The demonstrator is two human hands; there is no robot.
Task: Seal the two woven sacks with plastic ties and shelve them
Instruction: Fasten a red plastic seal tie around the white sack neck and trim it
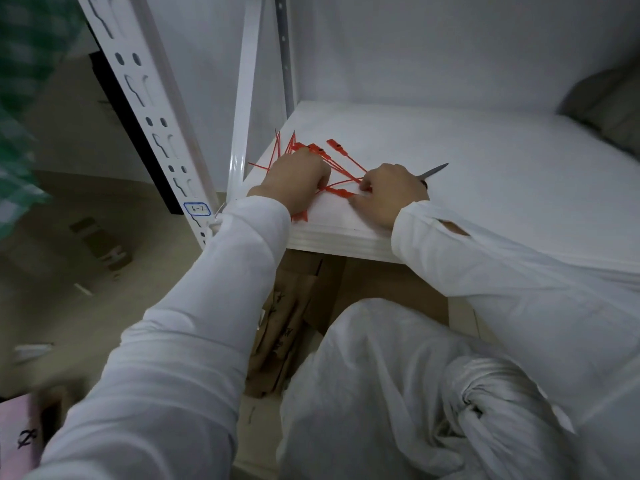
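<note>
Several red plastic ties [335, 147] lie in a loose pile at the front left corner of the white shelf [450, 161]. My left hand [298, 178] presses down on the pile, fingers curled over the ties. My right hand [388, 192] rests just right of it and pinches one red tie [341, 192] between thumb and fingers. A white woven sack [398, 393] with a twisted neck [478, 407] stands below the shelf, at the bottom right. A second sack is not clearly visible.
Scissors [434, 170] lie on the shelf behind my right hand. A grey bundle [609, 105] sits at the shelf's far right. A perforated white upright [152, 109] stands to the left. Flattened cardboard [294, 317] lies under the shelf.
</note>
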